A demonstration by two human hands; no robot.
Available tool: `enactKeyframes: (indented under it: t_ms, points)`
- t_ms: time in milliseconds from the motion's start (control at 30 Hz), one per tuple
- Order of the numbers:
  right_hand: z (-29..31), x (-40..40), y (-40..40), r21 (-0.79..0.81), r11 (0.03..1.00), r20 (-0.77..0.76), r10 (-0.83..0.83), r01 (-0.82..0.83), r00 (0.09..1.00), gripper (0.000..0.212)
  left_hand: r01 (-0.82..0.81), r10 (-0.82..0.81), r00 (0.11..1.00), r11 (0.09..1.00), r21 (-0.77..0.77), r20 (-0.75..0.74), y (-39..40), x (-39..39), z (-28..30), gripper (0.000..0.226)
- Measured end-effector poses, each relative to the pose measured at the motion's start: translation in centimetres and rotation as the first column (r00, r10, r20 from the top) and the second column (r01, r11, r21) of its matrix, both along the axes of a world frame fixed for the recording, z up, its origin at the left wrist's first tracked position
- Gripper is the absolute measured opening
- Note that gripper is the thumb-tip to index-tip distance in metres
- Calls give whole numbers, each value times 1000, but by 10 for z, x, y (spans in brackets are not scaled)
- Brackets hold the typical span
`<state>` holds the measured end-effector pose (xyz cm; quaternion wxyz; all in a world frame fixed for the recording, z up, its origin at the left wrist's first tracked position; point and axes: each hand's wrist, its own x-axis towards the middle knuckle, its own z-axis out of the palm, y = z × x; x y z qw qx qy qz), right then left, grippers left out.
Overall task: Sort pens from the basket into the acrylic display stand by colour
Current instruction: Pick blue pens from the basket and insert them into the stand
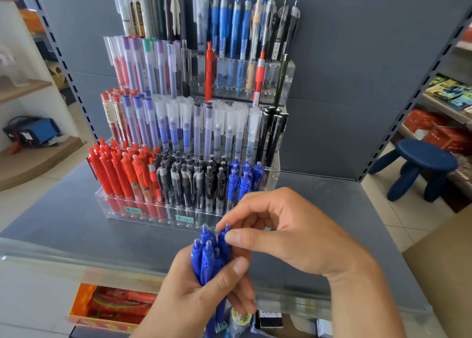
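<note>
Presently, item in hand: a bundle of blue pens point(209, 257), upright, clicker ends up, gripped in the curled left hand point(201, 294) low in front of the acrylic display stand point(122, 204). The right hand point(286, 233) pinches the top of one pen at the bundle's right edge between thumb and fingertips.

Stand, front tier, left to right: red pens point(122, 174), black pens point(191, 181), blue pens already placed point(245, 179) at the right end. Upper tiers hold capped and mixed pens. The stand sits on a grey tabletop point(63, 222). Basket: not in view.

Step in hand, as judged: drawing a single pen out for the blue section. To do it well, lift straight up so neighbouring clips do not snag, keep the left grip firm on the remainder, and seat the pen tip-down in a free slot beside the blue group, clip facing forward like the rest.
</note>
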<state>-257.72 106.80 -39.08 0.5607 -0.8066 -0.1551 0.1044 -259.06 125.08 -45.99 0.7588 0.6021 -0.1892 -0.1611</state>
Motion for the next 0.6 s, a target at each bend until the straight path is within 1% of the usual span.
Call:
enactKeyframes:
  t_ms: [67, 200, 367, 467, 600]
  points:
    - [0, 1, 1, 66, 997, 12, -44, 43, 999, 8, -11, 11, 999, 1000, 1, -31, 1, 0, -1, 41]
    - [3, 2, -3, 143, 984, 52, -116, 108, 992, 7, -21, 21, 998, 1000, -5, -63, 2, -1, -3, 28]
    - [1, 5, -3, 280, 935, 100, -252, 216, 962, 9, -52, 53, 996, 999, 15, -70, 2, 0, -3, 25]
    - [1, 5, -5, 305, 933, 81, -226, 192, 971, 11, -74, 77, 995, 996, 43, -67, 3, 0, -4, 28]
    - [2, 3, -4, 295, 951, 36, -112, 97, 993, 25, -74, 76, 996, 995, 67, -35, 3, 1, -5, 29]
